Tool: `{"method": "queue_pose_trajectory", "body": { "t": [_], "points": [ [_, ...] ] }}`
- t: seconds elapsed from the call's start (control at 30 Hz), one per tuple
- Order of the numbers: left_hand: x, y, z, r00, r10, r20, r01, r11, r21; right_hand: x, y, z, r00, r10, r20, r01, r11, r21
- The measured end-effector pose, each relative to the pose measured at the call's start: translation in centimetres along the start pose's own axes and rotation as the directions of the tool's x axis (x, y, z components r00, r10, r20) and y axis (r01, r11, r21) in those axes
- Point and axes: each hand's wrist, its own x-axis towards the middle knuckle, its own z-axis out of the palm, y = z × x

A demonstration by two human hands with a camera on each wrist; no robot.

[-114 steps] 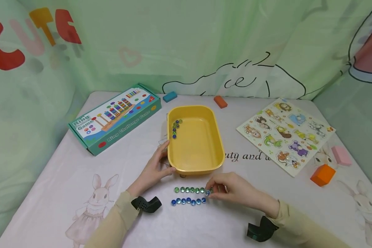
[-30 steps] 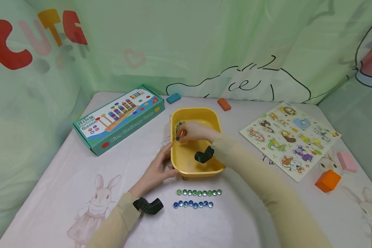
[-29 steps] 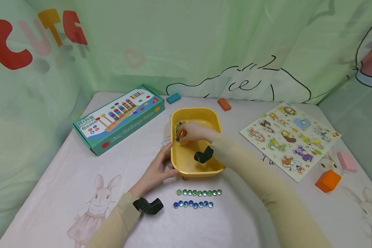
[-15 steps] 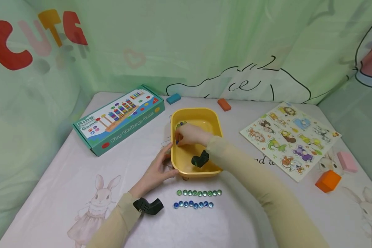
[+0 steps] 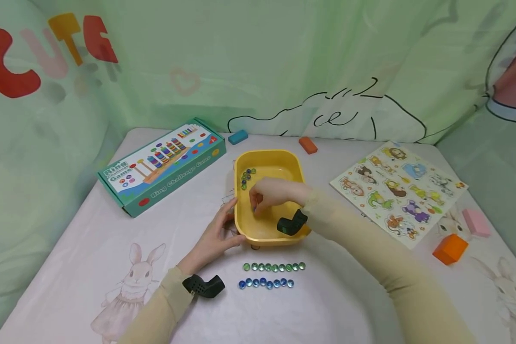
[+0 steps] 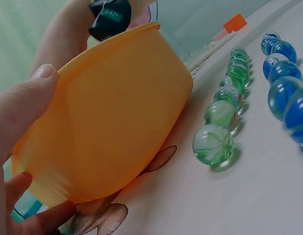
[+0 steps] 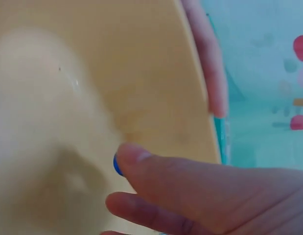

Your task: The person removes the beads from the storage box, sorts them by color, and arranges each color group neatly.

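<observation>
In the head view my right hand [image 5: 277, 195] is inside the yellow plastic tray [image 5: 258, 230]. It pinches a blue marble [image 7: 117, 165] that peeps out beside the thumb tip in the right wrist view; the fingers hide most of it. Several marbles [image 5: 246, 177], green and dark blue, lie along the tray's left wall. My left hand [image 5: 212, 239] rests against the outside of the tray's near left corner, thumb at the rim and fingers along the side. Before the tray, a row of green marbles [image 5: 275, 268] lies above a row of blue marbles [image 5: 269, 284].
A green ring game box [image 5: 163, 167] lies on the left. Behind the tray are a blue block [image 5: 238, 137] and a red-orange block [image 5: 307, 145]. An animal puzzle board [image 5: 397, 191], an orange block [image 5: 450, 249] and a pink block [image 5: 476, 222] are on the right.
From the marble rows, my right hand has gone into the tray and taken a blue marble, shifting from the left wall towards the middle. A green marble now ends the green row. My left hand stays.
</observation>
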Motion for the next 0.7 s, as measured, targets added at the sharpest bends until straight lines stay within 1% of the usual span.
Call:
{"method": "queue_pose_trajectory", "body": {
  "t": [0.1, 0.17, 0.43, 0.53, 0.7],
  "points": [
    [-0.1, 0.5, -0.1, 1.000, -0.010, 0.006, 0.009, 1.000, 0.010, -1.2, -0.1, -0.2, 0.999, -0.032, -0.004, 0.032, 0.999, -0.019],
    [-0.1, 0.4, -0.1, 1.000, -0.012, 0.009, 0.011, 1.000, 0.009, -2.0, -0.1, -0.3, 0.998, -0.058, -0.023, 0.057, 0.998, -0.031],
    [0.5, -2.3, 0.3, 1.000, -0.029, -0.010, 0.029, 1.000, 0.013, -4.9, 0.2, 0.1, 0.984, -0.126, -0.129, 0.128, 0.992, 0.002],
    [0.6, -2.6, 0.4, 1.000, -0.014, -0.014, 0.014, 1.000, 0.010, -5.9, 0.4, 0.4, 0.979, -0.130, -0.156, 0.135, 0.991, 0.021],
    [0.5, -2.6, 0.4, 1.000, 0.006, -0.020, -0.006, 1.000, 0.015, -7.4, 0.6, 1.1, 0.972, -0.139, -0.189, 0.153, 0.987, 0.058]
  ]
}}
